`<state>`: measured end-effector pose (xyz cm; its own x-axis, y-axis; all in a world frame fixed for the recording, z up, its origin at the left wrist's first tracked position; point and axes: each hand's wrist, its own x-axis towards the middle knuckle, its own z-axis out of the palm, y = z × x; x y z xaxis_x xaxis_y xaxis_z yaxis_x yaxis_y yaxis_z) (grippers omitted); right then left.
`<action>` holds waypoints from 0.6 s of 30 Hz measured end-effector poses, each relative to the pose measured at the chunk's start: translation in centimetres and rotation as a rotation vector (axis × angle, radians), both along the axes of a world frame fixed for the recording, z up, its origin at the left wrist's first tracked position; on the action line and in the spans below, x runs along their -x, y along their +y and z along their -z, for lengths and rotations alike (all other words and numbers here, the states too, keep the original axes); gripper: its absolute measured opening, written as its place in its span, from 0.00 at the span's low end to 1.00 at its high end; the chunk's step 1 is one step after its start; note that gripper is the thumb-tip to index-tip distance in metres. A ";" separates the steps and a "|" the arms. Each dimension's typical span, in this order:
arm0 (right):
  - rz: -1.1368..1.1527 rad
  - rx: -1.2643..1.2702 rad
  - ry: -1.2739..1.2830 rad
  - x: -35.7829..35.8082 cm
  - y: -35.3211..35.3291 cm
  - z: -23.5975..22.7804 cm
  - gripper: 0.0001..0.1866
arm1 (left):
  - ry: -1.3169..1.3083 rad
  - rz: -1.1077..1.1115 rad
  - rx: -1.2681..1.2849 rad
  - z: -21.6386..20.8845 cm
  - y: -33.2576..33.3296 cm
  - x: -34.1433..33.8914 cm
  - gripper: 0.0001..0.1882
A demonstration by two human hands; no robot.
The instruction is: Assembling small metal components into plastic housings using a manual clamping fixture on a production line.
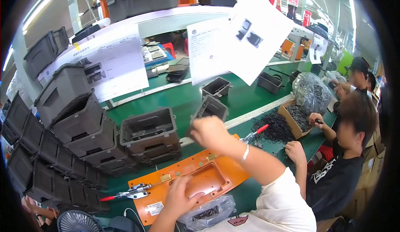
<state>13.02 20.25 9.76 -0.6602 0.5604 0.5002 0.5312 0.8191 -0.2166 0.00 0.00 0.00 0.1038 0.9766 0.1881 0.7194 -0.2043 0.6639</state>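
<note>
My right hand reaches across to the far side of the orange fixture, fingers curled at the near edge of a small black plastic box. That box sits tilted, and my hand hides its lower part. Over the fixture's recessed middle, my left hand is open, thumb and fingers apart, with nothing in it. Red-handled toggle clamps stand at both ends of the fixture, one clamp at the left and another clamp at the right. A clear bag of small dark parts lies at the near edge.
Stacked black cases crowd the left, beside open case shells. Another black box stands farther back. Loose black parts and a cardboard box lie at right, near a co-worker. Paper sheets hang ahead; a fan stands near left.
</note>
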 end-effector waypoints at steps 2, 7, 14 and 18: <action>-0.057 -0.044 0.100 -1.6 -5.2 -0.1 0.09 | -0.040 -0.112 -0.316 -1.6 -0.2 -1.5 0.59; -0.324 0.140 0.115 -1.2 -16.1 2.7 0.08 | -0.108 -0.066 -0.790 -0.3 -0.9 -1.5 0.57; -0.558 0.271 -0.012 -5.7 -15.2 0.4 0.36 | -0.270 0.049 -0.560 -1.7 -2.8 2.3 0.53; -0.421 0.244 -0.345 -6.9 -12.8 2.6 0.23 | -0.366 -0.042 -0.372 -2.1 -2.5 3.2 0.44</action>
<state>19.89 7.47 7.11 -0.9519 0.2870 0.1069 0.2448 0.9228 -0.2976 -3.16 -2.50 2.13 -0.0712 0.8390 0.5394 0.4669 -0.4498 0.7614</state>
